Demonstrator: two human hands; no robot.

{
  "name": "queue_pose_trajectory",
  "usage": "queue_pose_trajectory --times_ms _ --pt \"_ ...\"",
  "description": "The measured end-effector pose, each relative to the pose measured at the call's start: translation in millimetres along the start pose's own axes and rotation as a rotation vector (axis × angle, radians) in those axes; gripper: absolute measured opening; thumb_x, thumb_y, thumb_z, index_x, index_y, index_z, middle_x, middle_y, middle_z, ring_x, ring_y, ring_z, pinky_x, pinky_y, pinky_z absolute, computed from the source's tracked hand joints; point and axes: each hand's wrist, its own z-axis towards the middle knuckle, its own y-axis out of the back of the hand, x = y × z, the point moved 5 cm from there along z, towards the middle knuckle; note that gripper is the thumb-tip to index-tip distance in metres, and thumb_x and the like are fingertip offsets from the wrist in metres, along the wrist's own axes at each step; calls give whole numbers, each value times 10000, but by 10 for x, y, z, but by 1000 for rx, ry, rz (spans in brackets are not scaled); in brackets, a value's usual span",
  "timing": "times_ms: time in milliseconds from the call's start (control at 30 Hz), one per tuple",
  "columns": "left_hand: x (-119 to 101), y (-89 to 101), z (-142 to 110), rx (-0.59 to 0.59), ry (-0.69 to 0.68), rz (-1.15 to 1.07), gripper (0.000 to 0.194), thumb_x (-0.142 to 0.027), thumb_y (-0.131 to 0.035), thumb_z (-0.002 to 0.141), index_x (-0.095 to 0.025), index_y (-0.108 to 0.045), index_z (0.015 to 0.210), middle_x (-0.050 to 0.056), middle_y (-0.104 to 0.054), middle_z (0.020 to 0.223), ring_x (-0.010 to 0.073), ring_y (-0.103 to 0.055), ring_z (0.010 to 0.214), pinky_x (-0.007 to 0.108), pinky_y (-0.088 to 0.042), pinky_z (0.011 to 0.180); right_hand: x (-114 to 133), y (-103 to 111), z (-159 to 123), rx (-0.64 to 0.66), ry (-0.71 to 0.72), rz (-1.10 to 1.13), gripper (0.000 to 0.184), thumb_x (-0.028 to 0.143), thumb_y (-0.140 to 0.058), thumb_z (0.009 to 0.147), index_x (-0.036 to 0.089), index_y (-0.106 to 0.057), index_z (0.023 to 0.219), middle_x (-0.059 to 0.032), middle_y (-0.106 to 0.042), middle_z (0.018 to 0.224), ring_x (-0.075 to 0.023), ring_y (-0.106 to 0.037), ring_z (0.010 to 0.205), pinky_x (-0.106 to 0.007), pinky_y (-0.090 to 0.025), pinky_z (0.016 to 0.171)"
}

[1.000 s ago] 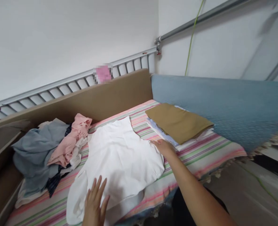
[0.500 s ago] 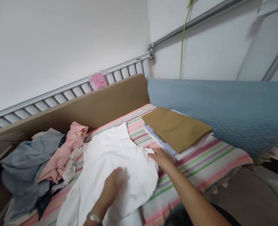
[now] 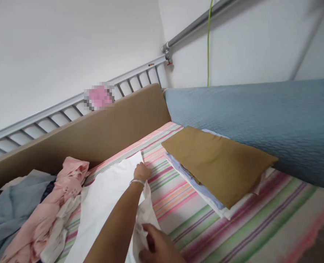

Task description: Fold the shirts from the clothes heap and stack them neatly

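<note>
A white shirt (image 3: 109, 190) lies spread on the striped cover, its right side folded over in a loose, wrinkled flap. My left hand (image 3: 141, 171), with a metal band on the wrist, is closed on the shirt's far right edge near the top corner. Lower down, my right hand (image 3: 160, 245) has thumb and fingers curled around the flap at the shirt's near right side. My left forearm crosses over the shirt and hides part of it. The bottom of the shirt runs out of view.
Right of the shirt is a folded stack with a mustard-brown cloth (image 3: 219, 160) on top. A pile with a pink garment (image 3: 54, 201) and a blue-grey garment (image 3: 16, 204) lies left. A brown board (image 3: 118, 117) and a blue padded panel (image 3: 246, 113) border the striped cover (image 3: 205, 237).
My left hand moved from the shirt's middle to its far right edge. My right hand came nearer with the side edge, folding it inward. The view shifted right and closer.
</note>
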Motion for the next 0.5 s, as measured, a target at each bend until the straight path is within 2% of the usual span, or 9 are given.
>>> queue_pose_trajectory --times_ms 100,233,367,500 --pt "-16 -72 250 -19 77 -14 384 -354 -558 840 -136 -522 1154 109 -541 1191 225 -545 1045 443 -451 890 -98 -166 136 109 -31 11 613 122 -549 554 202 -557 1162 40 -573 659 -115 -496 595 -199 -335 523" --pt "86 -37 500 -3 145 -116 345 -345 -553 847 -146 -537 1129 91 -560 1143 205 -564 996 410 -485 840 -128 -228 230 132 -30 102 630 138 -547 574 198 -532 1201 37 -576 670 -112 -485 589 -201 -333 530" --pt "336 214 605 30 177 -312 318 -340 -546 853 -147 -544 1105 75 -581 1086 181 -586 922 375 -511 779 -84 -314 166 163 18 152 639 166 -528 610 199 -492 1247 12 -617 794 -130 -524 670 -213 -378 605" --pt "693 541 498 2 166 -548 306 -345 -523 867 -149 -538 1102 59 -592 1032 151 -595 835 334 -528 705 56 -427 41 190 122 129 629 181 -522 642 213 -470 1268 6 -632 898 -139 -543 741 -215 -393 660"
